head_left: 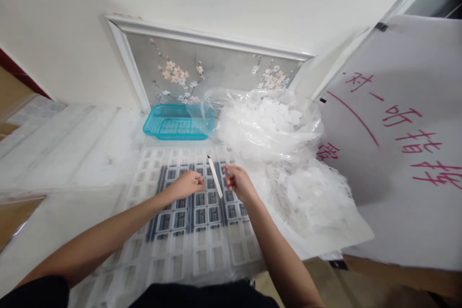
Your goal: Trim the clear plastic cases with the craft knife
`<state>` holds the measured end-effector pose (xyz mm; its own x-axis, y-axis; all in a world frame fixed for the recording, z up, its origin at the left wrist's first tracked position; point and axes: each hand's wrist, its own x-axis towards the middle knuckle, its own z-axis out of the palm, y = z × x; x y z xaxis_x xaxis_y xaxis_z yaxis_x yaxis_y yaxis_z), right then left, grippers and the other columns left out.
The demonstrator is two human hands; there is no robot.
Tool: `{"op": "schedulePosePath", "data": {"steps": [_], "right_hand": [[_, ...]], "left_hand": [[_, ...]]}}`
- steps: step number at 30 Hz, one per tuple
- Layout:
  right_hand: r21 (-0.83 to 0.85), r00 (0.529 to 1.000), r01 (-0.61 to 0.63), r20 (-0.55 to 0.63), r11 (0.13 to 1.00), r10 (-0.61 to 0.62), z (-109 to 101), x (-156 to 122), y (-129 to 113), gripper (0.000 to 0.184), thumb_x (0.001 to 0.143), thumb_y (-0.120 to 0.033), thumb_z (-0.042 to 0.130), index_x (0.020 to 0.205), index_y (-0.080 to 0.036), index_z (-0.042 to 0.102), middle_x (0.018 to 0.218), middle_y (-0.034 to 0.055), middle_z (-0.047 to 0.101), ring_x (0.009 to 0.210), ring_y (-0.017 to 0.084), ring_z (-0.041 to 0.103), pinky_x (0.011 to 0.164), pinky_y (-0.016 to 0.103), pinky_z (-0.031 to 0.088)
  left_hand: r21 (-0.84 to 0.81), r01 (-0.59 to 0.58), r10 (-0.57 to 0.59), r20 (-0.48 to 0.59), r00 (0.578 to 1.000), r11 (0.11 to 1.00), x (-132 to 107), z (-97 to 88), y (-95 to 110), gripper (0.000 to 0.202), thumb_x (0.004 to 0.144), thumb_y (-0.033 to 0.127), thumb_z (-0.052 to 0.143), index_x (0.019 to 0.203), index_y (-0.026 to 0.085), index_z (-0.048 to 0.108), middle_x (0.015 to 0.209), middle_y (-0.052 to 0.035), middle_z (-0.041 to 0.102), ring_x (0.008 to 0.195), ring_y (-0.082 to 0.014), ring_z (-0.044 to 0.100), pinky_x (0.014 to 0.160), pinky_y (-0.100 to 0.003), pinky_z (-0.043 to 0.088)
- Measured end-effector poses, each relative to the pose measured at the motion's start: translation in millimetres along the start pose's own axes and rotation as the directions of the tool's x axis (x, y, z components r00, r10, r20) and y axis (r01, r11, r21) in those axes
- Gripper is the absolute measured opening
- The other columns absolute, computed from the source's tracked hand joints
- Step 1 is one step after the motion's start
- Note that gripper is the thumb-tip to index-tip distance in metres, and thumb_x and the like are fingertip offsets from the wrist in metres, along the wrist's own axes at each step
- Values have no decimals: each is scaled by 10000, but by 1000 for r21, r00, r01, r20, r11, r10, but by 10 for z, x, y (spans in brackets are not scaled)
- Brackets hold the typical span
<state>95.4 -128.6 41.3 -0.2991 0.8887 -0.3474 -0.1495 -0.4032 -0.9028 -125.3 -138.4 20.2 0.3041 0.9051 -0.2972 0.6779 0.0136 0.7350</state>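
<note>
My left hand (188,184) hovers over a clear plastic tray (137,231) with rows of rectangular pockets. Its fingers are curled together, and whatever they may hold is too small to make out. Across from it, my right hand (238,183) is also closed, thumb and fingertips drawn in; I cannot make out anything between them. Between the hands lies a slim white pen-like tool (215,177) with a dark tip, slanting over the tray. Dark grey pieces with rectangular frames (180,219) show in the middle pockets; the outer pockets look pale.
Behind the tray stands a turquoise plastic basket (149,127). To its right sits an open clear bag (249,130) of white pieces, with a heap of white scraps (310,202) in front. A white board (407,106) with red writing leans at the right. A framed floral panel (224,67) backs the table.
</note>
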Motion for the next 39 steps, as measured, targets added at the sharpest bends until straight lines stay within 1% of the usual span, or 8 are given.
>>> {"op": "schedulePosePath", "data": {"steps": [5, 9, 16, 21, 26, 29, 33, 39], "right_hand": [[-264, 998, 21, -47, 964, -35, 73, 153, 89, 321, 828, -489, 528, 849, -171, 566, 474, -48, 523, 361, 87, 431, 392, 198, 299], [-651, 998, 63, 38, 756, -50, 152, 305, 120, 307, 894, -386, 461, 848, -138, 636, 550, 3, 621, 413, 98, 521, 455, 202, 386], [-829, 995, 78, 95, 553, 3, 296, 415, 76, 199, 827, -267, 580, 697, -147, 671, 545, 37, 655, 434, 114, 549, 535, 220, 400], [-879, 994, 85, 110, 469, 27, 302, 455, 32, 208, 840, -286, 591, 710, -143, 667, 544, 45, 651, 490, 132, 591, 585, 222, 406], [-867, 985, 116, 162, 485, 56, 236, 466, 39, 208, 861, -325, 581, 792, -155, 679, 562, 12, 655, 489, 109, 590, 568, 195, 413], [-841, 981, 115, 178, 529, 70, 209, 478, 59, 191, 833, -344, 623, 841, -161, 678, 570, -3, 657, 488, 107, 591, 544, 186, 415], [-829, 985, 98, 161, 551, 68, 209, 516, 73, 191, 790, -346, 656, 803, -155, 657, 541, -2, 640, 486, 120, 590, 545, 199, 412], [-781, 956, 62, 225, 621, 187, 217, 634, 29, 104, 719, -175, 643, 624, -154, 607, 405, -29, 515, 431, 112, 498, 530, 221, 359]], "left_hand": [[68, 55, -44, -149, 988, 996, 159, -103, 41, 287, 756, 405, 580, 873, 164, 682, 643, -24, 609, 633, -183, 556, 582, -254, 312], [27, 89, -86, -88, 992, 996, 263, -116, 33, 215, 702, 363, 630, 749, 160, 682, 654, -33, 612, 687, -189, 561, 589, -253, 304], [-226, 174, -148, 127, 981, 959, 282, -112, 22, 265, 724, 406, 606, 631, 173, 520, 437, 61, 282, 402, -85, 249, 437, -240, 159], [-703, 208, 29, 310, 950, 680, 207, -377, 179, 353, 697, 411, 635, 621, 208, 357, 491, 90, 167, 421, -66, 129, 408, -220, 146], [-867, -8, 53, 21, 998, 499, 210, -721, 200, 380, 818, 445, 538, 625, 215, 304, 473, 88, 131, 405, -84, 126, 397, -224, 154], [-669, -90, 2, -132, 991, 738, 235, -593, 80, 414, 859, 475, 499, 601, 207, 318, 467, 75, 214, 390, -78, 187, 408, -223, 161], [-196, -82, 61, -112, 992, 977, 197, -167, -49, 359, 860, 463, 512, 646, 175, 499, 518, 25, 426, 491, -119, 421, 497, -230, 269], [594, -107, 179, -64, 982, 797, 81, 89, -22, 351, 939, 372, 352, 1014, 179, 636, 766, -105, 668, 683, -245, 618, 624, -312, 374]]}}
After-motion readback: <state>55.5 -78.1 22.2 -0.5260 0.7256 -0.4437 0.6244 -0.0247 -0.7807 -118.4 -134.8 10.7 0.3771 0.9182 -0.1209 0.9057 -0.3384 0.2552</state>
